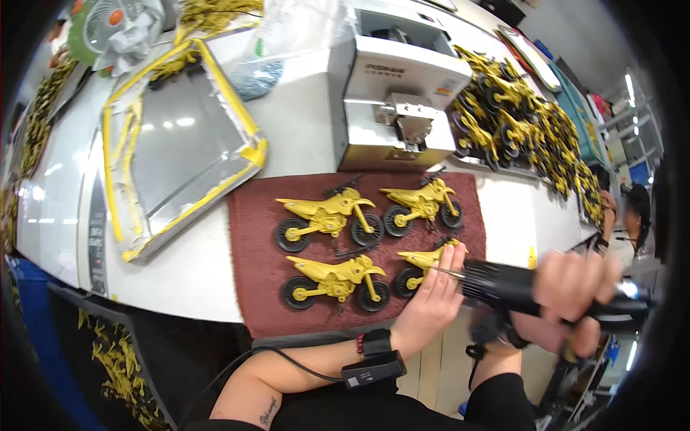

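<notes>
My left hand (431,291) presses flat on the fourth toy motorbike (424,269); my right hand (575,284), clamped on the power screwdriver (503,284), works it; three bikes lie alongside.

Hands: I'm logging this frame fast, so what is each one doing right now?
Left hand: open, fingers resting on a yellow toy motorbike.
Right hand: closed around a black power screwdriver.

Four yellow plastic toy motorbikes (327,215) lie before you on the maroon cloth mat (248,251), two behind two. Behind the mat stands the white boxy machine (395,79); left of it lies the yellow-edged metal tray (180,144).
</notes>
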The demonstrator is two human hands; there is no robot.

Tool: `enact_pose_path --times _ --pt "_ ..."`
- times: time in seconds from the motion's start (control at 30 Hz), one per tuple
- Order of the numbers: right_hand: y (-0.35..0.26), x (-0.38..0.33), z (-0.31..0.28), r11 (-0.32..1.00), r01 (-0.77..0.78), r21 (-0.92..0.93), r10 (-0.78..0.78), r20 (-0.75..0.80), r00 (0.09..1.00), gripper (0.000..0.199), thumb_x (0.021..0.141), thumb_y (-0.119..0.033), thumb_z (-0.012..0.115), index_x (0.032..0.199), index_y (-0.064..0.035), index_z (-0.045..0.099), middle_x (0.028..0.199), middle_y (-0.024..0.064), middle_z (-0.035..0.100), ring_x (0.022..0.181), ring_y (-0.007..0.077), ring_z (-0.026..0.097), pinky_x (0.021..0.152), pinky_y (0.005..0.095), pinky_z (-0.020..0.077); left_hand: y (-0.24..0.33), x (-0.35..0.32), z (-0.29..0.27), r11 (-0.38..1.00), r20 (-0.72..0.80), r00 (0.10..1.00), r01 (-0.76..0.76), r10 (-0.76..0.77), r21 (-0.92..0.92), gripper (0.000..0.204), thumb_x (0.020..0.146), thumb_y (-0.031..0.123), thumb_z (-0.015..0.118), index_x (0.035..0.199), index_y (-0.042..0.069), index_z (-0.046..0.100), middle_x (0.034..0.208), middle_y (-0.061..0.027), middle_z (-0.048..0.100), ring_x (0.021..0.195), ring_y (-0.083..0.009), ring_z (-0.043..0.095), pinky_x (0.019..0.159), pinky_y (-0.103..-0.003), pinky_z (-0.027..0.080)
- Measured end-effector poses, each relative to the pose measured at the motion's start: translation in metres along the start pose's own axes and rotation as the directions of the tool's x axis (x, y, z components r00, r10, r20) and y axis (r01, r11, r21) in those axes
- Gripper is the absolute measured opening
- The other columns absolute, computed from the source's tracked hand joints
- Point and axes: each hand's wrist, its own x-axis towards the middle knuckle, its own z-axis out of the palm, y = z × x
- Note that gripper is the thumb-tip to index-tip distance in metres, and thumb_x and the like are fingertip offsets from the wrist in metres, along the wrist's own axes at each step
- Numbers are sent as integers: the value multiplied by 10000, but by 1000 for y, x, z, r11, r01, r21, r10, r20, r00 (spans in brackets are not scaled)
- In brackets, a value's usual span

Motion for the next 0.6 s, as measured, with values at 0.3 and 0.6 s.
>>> enact_pose_path --times 0.3,0.6 --pt "-51 -40 -91 997 67 28 -54 -329 943 188 810 -96 558 922 -57 412 719 29 387 633 124 388 659 271 339 -38 33 -45 997 34 999 25 -22 -67 522 762 143 510 1261 7 433 1072 -160 519 918 -261 504 813 -312 370" --pt "-39 -76 -122 990 54 127 2 -407 913 186 847 -120 498 1002 -64 412 729 30 410 639 123 409 656 284 356 -87 47 -122 865 172 968 -75 182 -496 576 687 182 671 1214 64 469 1066 -171 429 917 -320 474 806 -379 392"
